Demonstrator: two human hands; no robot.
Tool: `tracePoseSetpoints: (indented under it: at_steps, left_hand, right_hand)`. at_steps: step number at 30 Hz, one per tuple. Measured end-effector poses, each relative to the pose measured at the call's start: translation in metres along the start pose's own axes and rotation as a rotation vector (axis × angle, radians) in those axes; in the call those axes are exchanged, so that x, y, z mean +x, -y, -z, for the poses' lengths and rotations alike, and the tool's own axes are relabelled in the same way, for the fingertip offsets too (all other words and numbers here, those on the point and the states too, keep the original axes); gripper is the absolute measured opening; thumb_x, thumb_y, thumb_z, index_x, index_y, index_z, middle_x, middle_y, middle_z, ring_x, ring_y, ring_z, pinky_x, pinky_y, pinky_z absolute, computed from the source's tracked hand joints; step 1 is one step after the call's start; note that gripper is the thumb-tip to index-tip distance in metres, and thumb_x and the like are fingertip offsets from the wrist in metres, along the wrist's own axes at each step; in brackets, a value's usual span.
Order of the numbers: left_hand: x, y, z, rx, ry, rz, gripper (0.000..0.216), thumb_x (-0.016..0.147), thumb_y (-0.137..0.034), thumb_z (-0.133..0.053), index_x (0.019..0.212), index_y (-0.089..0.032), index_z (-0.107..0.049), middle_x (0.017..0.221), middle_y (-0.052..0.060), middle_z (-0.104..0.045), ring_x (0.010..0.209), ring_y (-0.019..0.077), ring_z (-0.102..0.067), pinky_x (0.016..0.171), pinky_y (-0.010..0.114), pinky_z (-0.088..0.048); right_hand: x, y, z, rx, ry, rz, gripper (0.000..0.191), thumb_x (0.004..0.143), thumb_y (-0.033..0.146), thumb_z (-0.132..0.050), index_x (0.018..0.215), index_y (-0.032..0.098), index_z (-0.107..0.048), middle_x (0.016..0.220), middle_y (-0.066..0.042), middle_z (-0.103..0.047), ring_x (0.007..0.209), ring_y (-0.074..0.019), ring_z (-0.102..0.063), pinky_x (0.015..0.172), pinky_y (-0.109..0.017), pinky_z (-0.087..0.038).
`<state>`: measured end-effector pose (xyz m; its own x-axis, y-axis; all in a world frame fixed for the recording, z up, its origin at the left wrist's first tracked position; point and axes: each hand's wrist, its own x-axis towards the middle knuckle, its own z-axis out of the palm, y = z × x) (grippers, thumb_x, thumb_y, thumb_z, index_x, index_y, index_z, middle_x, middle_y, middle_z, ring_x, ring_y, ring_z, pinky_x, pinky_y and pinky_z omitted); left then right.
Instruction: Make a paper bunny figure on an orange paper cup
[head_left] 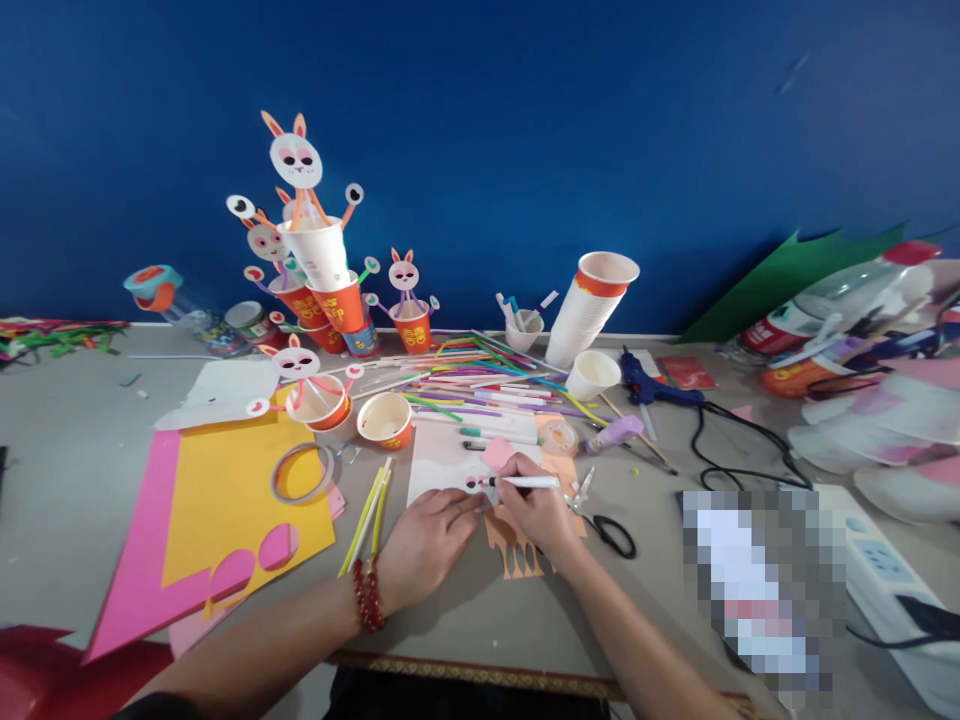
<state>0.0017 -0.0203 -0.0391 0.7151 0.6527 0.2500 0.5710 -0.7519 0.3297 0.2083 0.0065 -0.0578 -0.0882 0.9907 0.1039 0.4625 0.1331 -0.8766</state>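
Note:
My right hand (534, 512) is closed around a white marker pen (525, 482), its tip pointing left onto a small white paper cutout (474, 484). My left hand (426, 540), with a red bead bracelet at the wrist, lies with its fingers pressed on that cutout, holding it on a white sheet (442, 458). Orange paper with cut fringes (516, 555) lies under my right hand. Black-handled scissors (613, 534) rest just to the right.
Paper-cup bunny figures (322, 260) stand at the back left, a stack of paper cups (589, 305) and a blue glue gun (652, 388) at the back right. Coloured straws (480, 385), yellow and pink card (225, 500), a tape ring (302, 472) and a power strip (885, 570) surround me.

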Motion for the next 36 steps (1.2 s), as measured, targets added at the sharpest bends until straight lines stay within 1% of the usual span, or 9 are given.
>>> tracePoseSetpoints:
  at_steps: [3, 9, 16, 20, 27, 32, 36]
  left_hand:
    - [-0.0002, 0.0001, 0.0, -0.007, 0.002, 0.003, 0.024, 0.096, -0.017, -0.048, 0.116, -0.017, -0.06, 0.128, 0.009, -0.065, 0.116, 0.0226, -0.058, 0.094, 0.04, -0.05]
    - [0.0004, -0.0012, 0.0015, 0.005, -0.003, 0.008, 0.022, 0.095, -0.016, -0.049, 0.113, -0.017, -0.061, 0.128, 0.009, -0.065, 0.117, 0.0216, -0.057, 0.096, 0.039, -0.05]
    - [0.0014, -0.001, 0.0019, 0.002, -0.003, 0.005, 0.023, 0.094, -0.015, -0.049, 0.114, -0.017, -0.061, 0.126, 0.009, -0.067, 0.116, 0.0211, -0.058, 0.094, 0.039, -0.051]
    - [0.0011, -0.001, 0.001, -0.001, -0.003, 0.008, 0.021, 0.096, -0.016, -0.048, 0.112, -0.017, -0.062, 0.128, 0.009, -0.065, 0.115, 0.0225, -0.058, 0.093, 0.04, -0.051]
    - [0.0, -0.0009, 0.001, -0.011, 0.011, 0.013, 0.021, 0.095, -0.016, -0.049, 0.113, -0.017, -0.06, 0.131, 0.006, -0.064, 0.117, 0.0231, -0.057, 0.095, 0.04, -0.049]
    - [-0.0004, -0.0008, 0.0007, -0.004, 0.011, 0.009, 0.021, 0.096, -0.016, -0.048, 0.113, -0.016, -0.061, 0.133, 0.008, -0.063, 0.117, 0.0232, -0.057, 0.096, 0.039, -0.048]
    - [-0.0001, -0.0005, 0.0005, -0.005, 0.014, 0.012, 0.02, 0.096, -0.016, -0.048, 0.112, -0.016, -0.061, 0.132, 0.006, -0.063, 0.117, 0.0226, -0.056, 0.096, 0.039, -0.048]
  right_hand:
    - [0.0001, 0.0006, 0.0004, 0.003, 0.01, 0.007, 0.013, 0.082, 0.022, -0.052, 0.069, 0.023, -0.05, 0.058, 0.005, -0.053, 0.054, -0.013, -0.049, 0.054, -0.024, -0.036]
    - [0.0002, 0.0, -0.0003, 0.005, -0.03, -0.009, 0.012, 0.082, 0.023, -0.051, 0.07, 0.023, -0.049, 0.056, 0.005, -0.051, 0.053, -0.0132, -0.047, 0.054, -0.024, -0.036]
    - [0.0004, 0.0007, 0.0001, 0.01, -0.02, 0.0, 0.01, 0.08, 0.022, -0.052, 0.07, 0.023, -0.051, 0.057, 0.005, -0.052, 0.053, -0.013, -0.047, 0.053, -0.024, -0.036]
    - [0.0008, -0.0008, -0.0008, 0.017, -0.044, -0.012, 0.012, 0.081, 0.024, -0.051, 0.07, 0.023, -0.049, 0.054, 0.005, -0.05, 0.052, -0.0133, -0.047, 0.052, -0.024, -0.035]
    - [0.0007, -0.0001, -0.0007, 0.018, -0.036, -0.011, 0.012, 0.08, 0.022, -0.052, 0.069, 0.023, -0.048, 0.054, 0.006, -0.049, 0.051, -0.0127, -0.046, 0.052, -0.024, -0.034]
    - [-0.0003, 0.0, 0.0005, 0.01, -0.052, -0.02, 0.011, 0.081, 0.022, -0.051, 0.07, 0.023, -0.05, 0.055, 0.005, -0.052, 0.051, -0.0127, -0.046, 0.051, -0.024, -0.034]
    - [0.0004, 0.0, 0.0001, -0.004, -0.052, -0.022, 0.011, 0.079, 0.023, -0.053, 0.069, 0.022, -0.05, 0.054, 0.005, -0.05, 0.051, -0.0126, -0.046, 0.052, -0.024, -0.034]
